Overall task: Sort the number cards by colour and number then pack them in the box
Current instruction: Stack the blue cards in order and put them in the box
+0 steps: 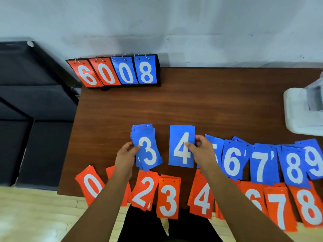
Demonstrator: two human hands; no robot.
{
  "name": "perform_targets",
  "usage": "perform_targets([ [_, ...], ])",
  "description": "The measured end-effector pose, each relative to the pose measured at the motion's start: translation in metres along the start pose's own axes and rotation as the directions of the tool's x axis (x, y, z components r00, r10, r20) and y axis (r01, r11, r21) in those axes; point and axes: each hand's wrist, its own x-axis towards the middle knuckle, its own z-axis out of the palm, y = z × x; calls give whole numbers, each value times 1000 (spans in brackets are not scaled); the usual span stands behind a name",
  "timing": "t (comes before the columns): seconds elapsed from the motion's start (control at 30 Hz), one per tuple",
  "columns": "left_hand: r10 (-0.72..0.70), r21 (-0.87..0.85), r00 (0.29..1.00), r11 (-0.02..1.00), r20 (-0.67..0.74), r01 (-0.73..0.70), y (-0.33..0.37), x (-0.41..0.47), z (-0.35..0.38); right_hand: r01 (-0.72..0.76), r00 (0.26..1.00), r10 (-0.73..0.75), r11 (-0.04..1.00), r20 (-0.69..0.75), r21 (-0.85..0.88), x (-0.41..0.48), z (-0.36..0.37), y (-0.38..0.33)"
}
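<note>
Orange row (nearest, along the table's front edge): orange 0 [92, 185], orange 2 [144, 191], orange 3 [168, 198], orange 4 [202, 198], orange 6 [255, 198], orange 7 [277, 208], orange 8 [307, 206]; white digits. The forearms hide the cards between 0 and 2 and between 4 and 6.
Left hand [125, 157]: fingers curled round the left edge of the blue 3 stack [149, 151], thumb on its face; the stack is fanned and tilted.
Right hand [203, 151]: thumb and fingers pinch the right edge of the blue 4 [181, 147], which stands upright; cannot tell if it is lifted off the table.
Blue row (right of the hands): blue 5 [215, 145] partly hidden by the right hand, blue 6 [233, 161], blue 7 [262, 165], blue 8 [294, 166], blue 9 [314, 161], overlapping.
Table [192, 102]: dark brown wood.
Box [297, 109]: white, at the right edge; holds clear plastic [314, 91], contents unclear.
Scoreboard [118, 72]: far left corner, ring-bound; reads orange 6 0, blue 0 8.
</note>
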Motion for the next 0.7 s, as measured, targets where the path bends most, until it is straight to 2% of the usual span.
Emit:
perform_targets([
  [0.07,7,2,999,1000,33,-8,0,-4,7,-53,994,41,992,101,119,-8,-7,-5],
  [0.17,13,32,992,999,125,-17,1,-12,22,-28,987,14,996,161,87,-18,-1,-8],
  [0.3,-48,8,961,999,273,48,6,-29,43,-8,999,11,998,42,-70,-21,7,-7],
  [0.4,-68,8,930,998,362,70,9,-39,55,-63,998,64,996,7,-62,-22,7,-3],
  [0.53,-44,25,914,999,404,37,7,-43,70,-61,998,61,997,-1,-38,-26,4,1],
  [0.7,-14,117,925,993,380,-33,3,-38,82,-65,998,64,997,-27,-43,-29,-4,6],
])
